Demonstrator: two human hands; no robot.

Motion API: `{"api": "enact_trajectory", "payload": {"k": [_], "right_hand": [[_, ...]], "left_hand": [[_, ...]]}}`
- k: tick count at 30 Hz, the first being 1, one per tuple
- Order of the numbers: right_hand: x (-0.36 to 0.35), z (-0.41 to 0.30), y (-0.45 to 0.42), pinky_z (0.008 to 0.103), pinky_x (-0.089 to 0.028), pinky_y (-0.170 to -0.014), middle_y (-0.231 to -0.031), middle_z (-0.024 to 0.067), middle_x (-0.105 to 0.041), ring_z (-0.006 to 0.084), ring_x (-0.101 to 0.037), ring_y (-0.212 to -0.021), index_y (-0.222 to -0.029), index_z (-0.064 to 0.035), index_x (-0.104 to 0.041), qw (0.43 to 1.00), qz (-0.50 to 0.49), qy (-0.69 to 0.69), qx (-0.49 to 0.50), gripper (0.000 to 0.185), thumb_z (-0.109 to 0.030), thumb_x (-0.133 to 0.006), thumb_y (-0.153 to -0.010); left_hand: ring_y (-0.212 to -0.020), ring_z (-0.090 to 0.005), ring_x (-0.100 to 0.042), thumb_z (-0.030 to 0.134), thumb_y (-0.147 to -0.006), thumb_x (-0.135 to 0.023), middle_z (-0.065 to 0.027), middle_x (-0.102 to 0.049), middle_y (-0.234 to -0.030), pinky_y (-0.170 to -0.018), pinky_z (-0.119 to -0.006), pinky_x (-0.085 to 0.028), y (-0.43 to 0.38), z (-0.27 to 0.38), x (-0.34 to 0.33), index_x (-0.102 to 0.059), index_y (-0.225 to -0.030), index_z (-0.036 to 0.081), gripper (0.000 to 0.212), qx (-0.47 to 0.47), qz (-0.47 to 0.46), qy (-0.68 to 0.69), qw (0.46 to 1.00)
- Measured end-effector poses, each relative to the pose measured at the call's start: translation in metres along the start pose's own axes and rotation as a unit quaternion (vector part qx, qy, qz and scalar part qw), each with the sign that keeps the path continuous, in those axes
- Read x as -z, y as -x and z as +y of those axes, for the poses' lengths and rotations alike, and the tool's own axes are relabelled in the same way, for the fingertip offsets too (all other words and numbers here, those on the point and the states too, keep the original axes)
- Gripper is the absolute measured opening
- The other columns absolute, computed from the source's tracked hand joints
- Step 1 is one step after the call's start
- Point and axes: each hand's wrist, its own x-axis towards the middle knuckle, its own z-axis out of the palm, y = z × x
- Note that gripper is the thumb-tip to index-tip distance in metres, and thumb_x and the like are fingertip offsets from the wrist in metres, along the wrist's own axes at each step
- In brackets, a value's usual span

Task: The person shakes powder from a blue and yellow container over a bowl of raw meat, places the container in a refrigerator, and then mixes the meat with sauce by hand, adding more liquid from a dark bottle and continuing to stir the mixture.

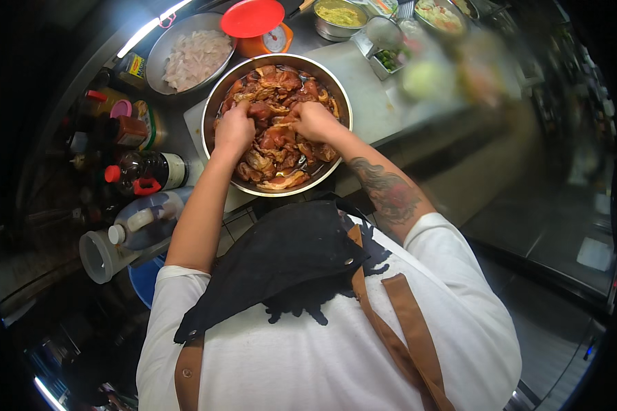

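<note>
A round steel bowl holds raw meat pieces coated in dark brown marinade, with liquid pooled around them. On the left side of the bowl, my left hand has its fingers curled down into the meat. My right hand grips meat on the right side, its thumb and fingers closed together. The fingertips of both hands are partly hidden among the pieces. Beneath the bowl lies a white cutting board.
Behind stand a basin of pale sliced meat, an orange kitchen scale with a red pan, and a bowl of yellow food. Sauce jugs and jars crowd the left. A small metal container holds green pieces.
</note>
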Motion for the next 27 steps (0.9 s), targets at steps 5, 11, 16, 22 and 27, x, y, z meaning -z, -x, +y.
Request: {"api": "enact_trajectory", "payload": {"k": [5, 11, 16, 22, 27], "right_hand": [[0.033, -0.028, 0.032, 0.0377, -0.06, -0.061, -0.094, 0.0163, -0.082, 0.0195, -0.077, -0.071, -0.102, -0.0005, -0.074, 0.946, -0.064, -0.317, -0.028, 0.032, -0.026, -0.091, -0.093], [0.06, -0.048, 0.058, 0.0327, -0.053, -0.055, -0.078, 0.003, -0.07, 0.0123, -0.068, -0.063, -0.098, -0.0025, -0.068, 0.911, -0.1, -0.399, 0.012, 0.016, -0.005, -0.08, -0.088], [0.023, -0.024, 0.065, 0.0455, -0.062, -0.08, -0.089, 0.0141, -0.077, 0.0315, -0.08, -0.09, -0.1, -0.0057, -0.076, 0.998, -0.015, -0.058, 0.028, 0.024, -0.02, -0.09, -0.087], [-0.016, -0.026, 0.094, 0.0534, -0.064, -0.094, -0.103, 0.024, -0.082, 0.0436, -0.08, -0.1, -0.104, -0.0063, -0.085, 0.99, -0.062, 0.079, 0.099, 0.023, -0.025, -0.086, -0.09], [-0.022, -0.024, 0.091, 0.0538, -0.065, -0.092, -0.105, 0.0269, -0.082, 0.0449, -0.081, -0.101, -0.102, 0.002, -0.085, 0.981, -0.117, 0.15, 0.035, 0.02, -0.008, -0.071, -0.091]], "left_hand": [[-0.14, -0.0444, -0.064, 0.017, -0.086, -0.08, -0.0232, -0.069, -0.149, -0.118, -0.054, -0.052, 0.03, 0.009, 0.021, -0.07, -0.146, 0.013, 0.061, -0.109, 0.106, 0.055, 0.987], [-0.132, -0.0308, -0.07, 0.014, -0.099, -0.083, -0.0133, -0.074, -0.139, -0.118, -0.043, -0.053, 0.06, 0.02, 0.008, -0.072, -0.144, 0.006, 0.047, -0.137, -0.161, 0.299, 0.931], [-0.113, -0.0275, -0.076, 0.01, -0.1, -0.081, -0.0122, -0.079, -0.122, -0.101, -0.039, -0.061, 0.078, 0.009, -0.011, -0.073, -0.13, 0.002, 0.032, 0.007, -0.22, 0.3, 0.928], [-0.122, -0.0362, -0.072, 0.013, -0.092, -0.082, -0.0177, -0.076, -0.128, -0.106, -0.049, -0.059, 0.095, 0.026, -0.012, -0.074, -0.137, 0.008, 0.046, -0.177, -0.076, 0.102, 0.976], [-0.133, -0.0399, -0.067, 0.015, -0.091, -0.082, -0.0166, -0.07, -0.143, -0.113, -0.051, -0.057, 0.097, 0.028, -0.009, -0.068, -0.154, 0.016, 0.064, -0.113, -0.139, -0.036, 0.983]]}}
